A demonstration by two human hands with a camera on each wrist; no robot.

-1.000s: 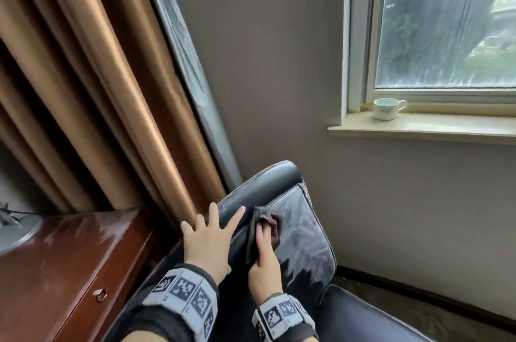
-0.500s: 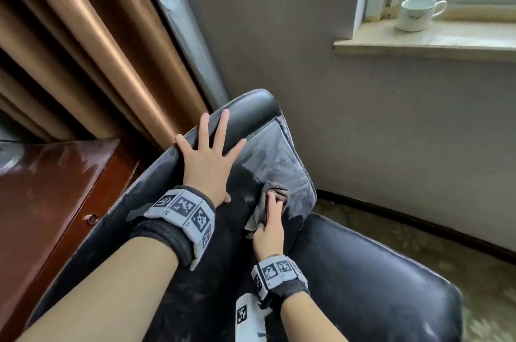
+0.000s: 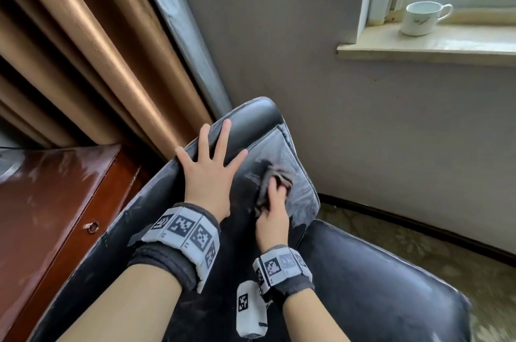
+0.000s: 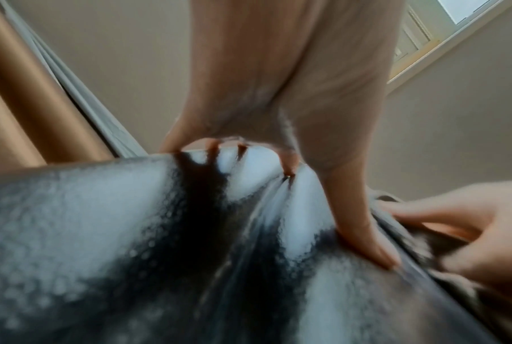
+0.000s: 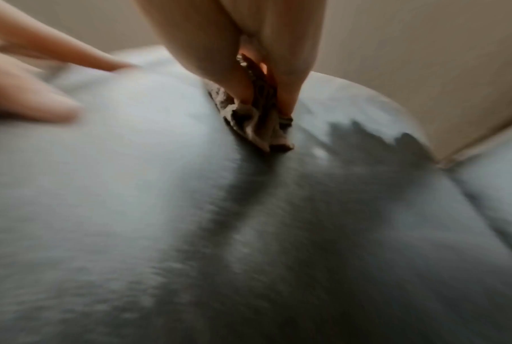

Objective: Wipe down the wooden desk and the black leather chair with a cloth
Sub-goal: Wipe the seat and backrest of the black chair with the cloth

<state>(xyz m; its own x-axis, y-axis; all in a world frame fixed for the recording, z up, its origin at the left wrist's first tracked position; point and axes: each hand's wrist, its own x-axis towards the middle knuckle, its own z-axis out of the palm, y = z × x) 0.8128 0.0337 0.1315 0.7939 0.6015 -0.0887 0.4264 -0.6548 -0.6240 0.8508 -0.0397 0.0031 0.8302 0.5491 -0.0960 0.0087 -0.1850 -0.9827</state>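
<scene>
A: What is the room showing?

B: A grey wall is meeting a window sill (image 3: pixel 418 47) where a white cup (image 3: pixel 421 19) is standing, bronze curtains (image 3: pixel 83 57) are hanging on the far side, and the wooden worktop (image 3: pixel 47 202) is sitting beside the black leather chair (image 3: pixel 363 286).

A: And the hands?

B: The left hand (image 3: pixel 208 171) is lying flat on the chair's backrest, its fingers (image 3: pixel 223 136) spreading wide and holding nothing. The right hand (image 3: pixel 272 216) is pressing the cloth (image 3: pixel 275 177) against the backrest cushion, and the right wrist view is showing the fingers pinching a bunched fold of it.

A: How is the cloth likely handling?

B: It is looking soft, light and limp, so I am judging that a bunched grip under the fingertips is suiting it better than an edge hold. The leather is looking smooth and dusty, probably slippery, so bracing the backrest is making sense.

A: How far along is the job?

B: The chair is showing streaks and grey dust; much seems left.
</scene>
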